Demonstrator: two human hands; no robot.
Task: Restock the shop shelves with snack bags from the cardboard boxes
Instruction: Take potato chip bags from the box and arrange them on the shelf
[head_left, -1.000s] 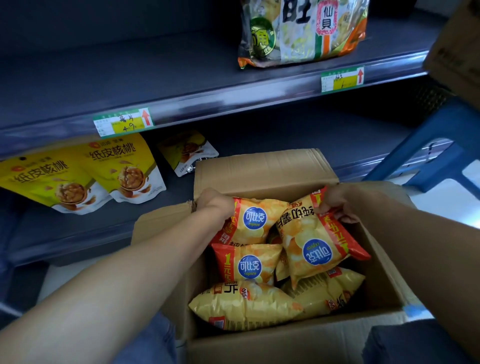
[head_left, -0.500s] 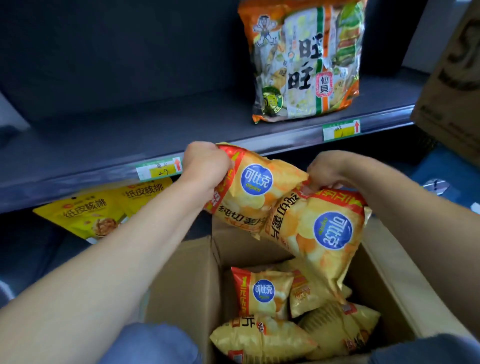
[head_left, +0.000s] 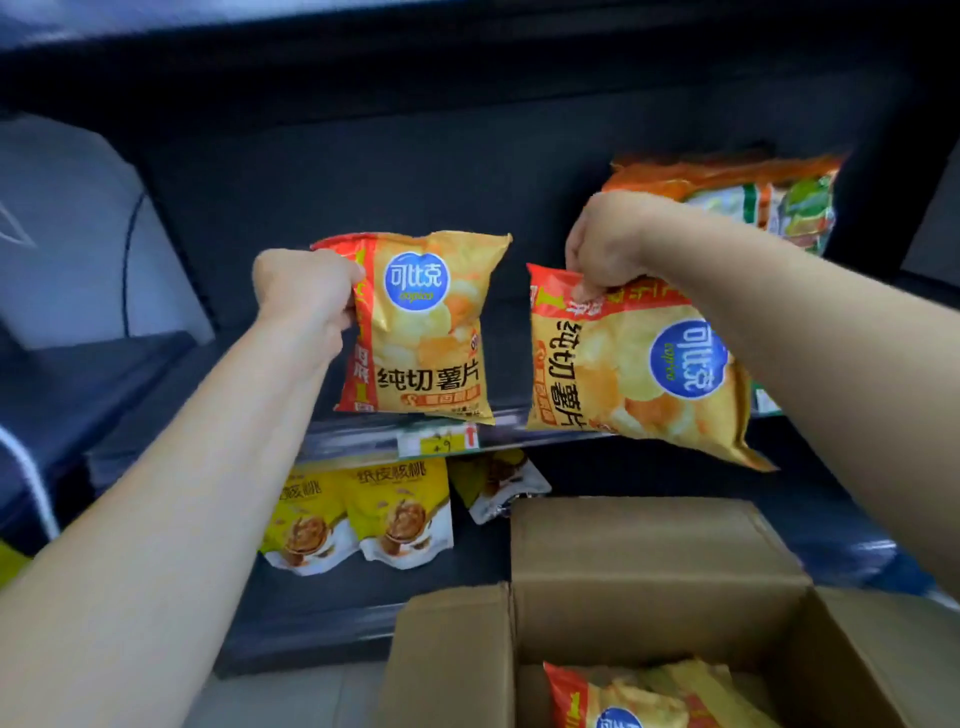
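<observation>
My left hand (head_left: 304, 291) grips the left edge of a yellow-and-red chip bag (head_left: 423, 332), held upright in front of the dark middle shelf (head_left: 358, 439). My right hand (head_left: 608, 244) pinches the top edge of a second chip bag (head_left: 634, 374), which hangs turned sideways just right of the first. Both bags are in the air at shelf height and apart from each other. Below, the open cardboard box (head_left: 644, 566) shows more chip bags (head_left: 644, 696) inside at the bottom edge.
A large orange-and-green snack bag (head_left: 769, 197) stands on the middle shelf behind my right arm. Yellow walnut bags (head_left: 395, 514) lie on the lower shelf. A price tag (head_left: 441, 441) sits on the shelf rail. The upper shelf casts a dark overhang.
Both hands have lifted the two chip bags up out of the box to the middle shelf's height, and the bags have separated. My view has tilted upward.
</observation>
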